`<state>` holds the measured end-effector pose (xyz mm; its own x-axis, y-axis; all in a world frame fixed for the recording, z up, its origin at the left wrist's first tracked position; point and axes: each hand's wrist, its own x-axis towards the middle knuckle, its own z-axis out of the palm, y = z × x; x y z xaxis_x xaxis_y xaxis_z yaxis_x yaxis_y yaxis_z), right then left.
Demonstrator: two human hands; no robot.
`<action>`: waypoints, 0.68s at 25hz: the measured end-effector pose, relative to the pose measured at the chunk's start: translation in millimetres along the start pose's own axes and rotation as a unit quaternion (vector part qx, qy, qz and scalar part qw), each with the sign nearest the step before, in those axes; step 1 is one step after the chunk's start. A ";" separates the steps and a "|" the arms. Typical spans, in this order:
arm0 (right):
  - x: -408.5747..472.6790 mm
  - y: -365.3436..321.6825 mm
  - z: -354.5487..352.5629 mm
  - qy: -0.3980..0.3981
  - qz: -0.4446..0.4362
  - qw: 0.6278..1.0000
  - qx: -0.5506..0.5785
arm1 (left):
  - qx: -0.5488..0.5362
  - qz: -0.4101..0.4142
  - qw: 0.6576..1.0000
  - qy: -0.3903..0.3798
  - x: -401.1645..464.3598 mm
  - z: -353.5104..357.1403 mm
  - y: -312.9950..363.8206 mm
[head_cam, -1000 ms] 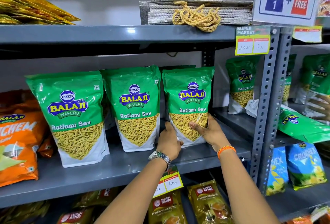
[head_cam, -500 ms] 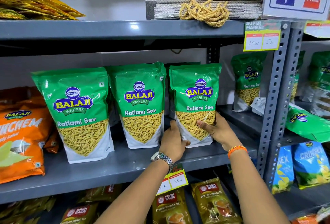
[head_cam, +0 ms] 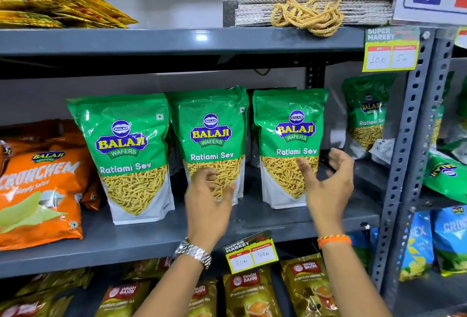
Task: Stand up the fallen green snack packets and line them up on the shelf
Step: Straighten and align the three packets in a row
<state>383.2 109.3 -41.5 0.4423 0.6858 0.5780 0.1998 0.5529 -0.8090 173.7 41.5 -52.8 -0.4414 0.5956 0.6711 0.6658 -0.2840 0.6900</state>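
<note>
Three green Ratlami Sev packets stand upright in a row on the grey middle shelf [head_cam: 151, 238]: the left packet [head_cam: 126, 149], the middle packet [head_cam: 211, 134] and the right packet [head_cam: 290, 137]. My left hand [head_cam: 208, 205] hovers in front of the middle packet's lower part, fingers apart, holding nothing. My right hand [head_cam: 328, 185] is open just right of the right packet's bottom, blurred and apart from it. Another green packet [head_cam: 366, 116] stands further back at the right.
Orange Crunchem packets [head_cam: 38, 190] lie at the left of the shelf. A perforated grey upright [head_cam: 409, 165] bounds the shelf on the right, with tilted green packets [head_cam: 447, 175] beyond it. Tea packets [head_cam: 252, 291] fill the shelf below. A price tag [head_cam: 251, 253] hangs on the shelf edge.
Both hands have let go of the right packet and pulled back. My left hand moved left in front of the middle packet; my right hand opened and moved right.
</note>
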 end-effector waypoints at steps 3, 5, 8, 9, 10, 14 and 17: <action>-54.0 -33.3 34.9 -0.058 -0.073 0.995 0.039 | 0.056 -0.071 0.996 0.015 7.3 -29.8 -33.8; -69.3 -32.5 68.8 -0.207 -0.032 0.978 -0.010 | 0.074 -0.108 0.989 -0.063 15.6 -33.9 -42.2; -66.6 -22.0 101.1 -0.314 0.022 0.946 -0.082 | 0.049 -0.119 0.984 -0.123 26.7 -34.3 -35.1; -63.0 -18.2 107.0 -0.325 0.040 0.942 -0.078 | 0.035 -0.131 0.981 -0.139 31.3 -34.5 -32.9; -59.9 -16.1 111.0 -0.337 0.063 0.936 -0.082 | 0.025 -0.153 0.976 -0.156 35.4 -34.7 -31.5; -57.5 -11.4 115.9 -0.377 0.084 0.918 -0.090 | 0.049 -0.150 0.976 -0.153 39.5 -35.9 -34.8; -60.9 -10.3 110.2 -0.384 0.069 0.917 -0.081 | 0.050 -0.104 0.985 -0.129 35.8 -39.5 -41.4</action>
<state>257.9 114.0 -56.5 -0.2601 0.9097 0.3236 0.3431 0.4004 -0.8497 106.5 44.9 -46.7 -0.4158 0.8081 0.4171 0.6387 -0.0670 0.7665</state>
